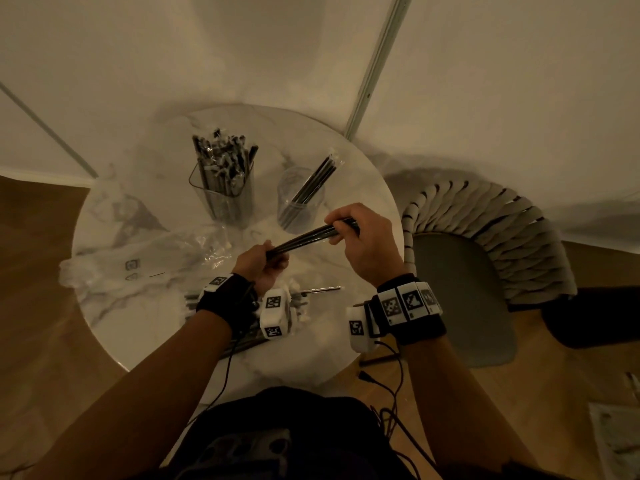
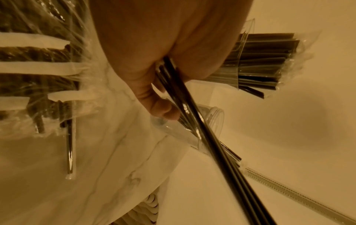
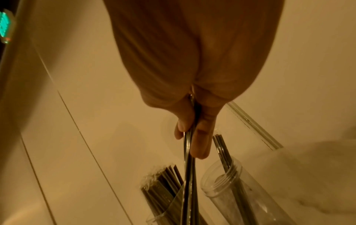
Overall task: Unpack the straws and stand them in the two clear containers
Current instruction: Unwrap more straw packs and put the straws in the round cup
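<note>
Both hands hold one small bundle of black straws (image 1: 304, 239) above the round marble table (image 1: 114, 306). My left hand (image 1: 268, 259) grips its near end (image 2: 185, 106). My right hand (image 1: 349, 225) pinches the far end between thumb and fingers (image 3: 200, 137). Behind them stand two clear containers. The square one (image 1: 225, 192) on the left is packed with wrapped black straws (image 3: 163, 191). The round jar (image 1: 299, 200) on the right holds a few straws (image 3: 223, 150) that lean right. More wrapped straws (image 2: 38, 85) lie under my left wrist.
Crumpled clear plastic packaging (image 1: 138, 261) covers the table's left side. One wrapped straw (image 1: 320, 289) lies near the table's front. A woven-back chair (image 1: 485, 237) stands right of the table. Cables (image 1: 388, 382) hang off the front edge.
</note>
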